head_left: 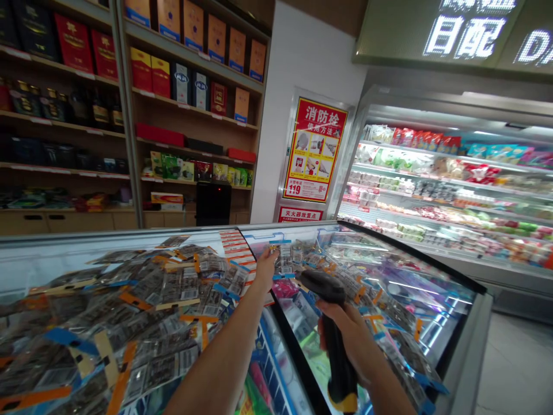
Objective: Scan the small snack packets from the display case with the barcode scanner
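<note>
My right hand (pixel 352 340) is wrapped round the grip of a black handheld barcode scanner (pixel 330 323), whose head points forward over the freezer lid. My left hand (pixel 266 266) reaches far out over the glass lid of a chest freezer (pixel 458 288) and touches one of the barcode labels (pixel 283 259) taped there; its fingers are bunched at the label's edge. Several printed barcode labels with blue and orange tape (pixel 181 282) cover the lid on both sides of my left arm.
Wooden shelves with boxed goods (pixel 190 75) line the back wall. A red fire-hydrant poster (pixel 314 150) hangs on a metal door. An open refrigerated display case (pixel 453 184) with packaged food stands at right. Tiled floor (pixel 518 369) lies to the freezer's right.
</note>
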The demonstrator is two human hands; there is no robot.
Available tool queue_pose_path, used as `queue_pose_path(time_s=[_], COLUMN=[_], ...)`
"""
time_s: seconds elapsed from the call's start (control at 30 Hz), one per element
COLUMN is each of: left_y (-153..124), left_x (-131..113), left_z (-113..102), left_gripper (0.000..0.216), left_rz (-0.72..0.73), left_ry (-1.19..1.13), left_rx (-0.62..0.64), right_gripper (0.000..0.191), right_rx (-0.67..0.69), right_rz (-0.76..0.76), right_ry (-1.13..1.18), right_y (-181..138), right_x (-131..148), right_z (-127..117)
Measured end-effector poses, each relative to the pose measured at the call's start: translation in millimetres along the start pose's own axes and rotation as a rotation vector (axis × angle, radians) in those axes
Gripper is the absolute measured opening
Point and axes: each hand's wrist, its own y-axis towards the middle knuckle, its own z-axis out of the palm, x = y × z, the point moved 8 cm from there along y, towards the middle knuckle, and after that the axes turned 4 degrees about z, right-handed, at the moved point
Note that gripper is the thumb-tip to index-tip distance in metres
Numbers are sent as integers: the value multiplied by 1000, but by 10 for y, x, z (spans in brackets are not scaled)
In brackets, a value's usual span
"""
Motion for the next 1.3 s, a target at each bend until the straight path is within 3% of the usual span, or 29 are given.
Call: queue_pose_path(time_s=[0.27,0.5,0.67,0.83,0.93,1.03,1.17,1.3], left_y=[-21,-32,-46,-63,-108,-210,-373,-495], left_x=[6,-7,-57,-213,-451,-840,-1361,-1681], left_z=[98,166,180,177,13,-196,-382,-439], left_gripper=[39,40,39,28,16,13,33,41], left_rz=[-34,-50,-30,84,181,265,285,361], left_ry=[1,3,29,134,377,772,1393,1824], left_rx=[52,93,86,65,-46,-163,-220,-248], right_gripper=[29,23,32,35,31,28,24,26], right_rx=[-29,-64,-82,-96,-145,-215,-295,-318], right_rz=[58,56,38,15,-42,-68,-64,-63], right_ry=[243,52,64,108,150,182,185,146], right_y=[-54,-30,-63,-48,3,38,21,-4], right_x=[-188,-213,-163,-151,-127,-98,-43,-23], right_z=[-89,0,-46,-200,-395,-620,-856,-990])
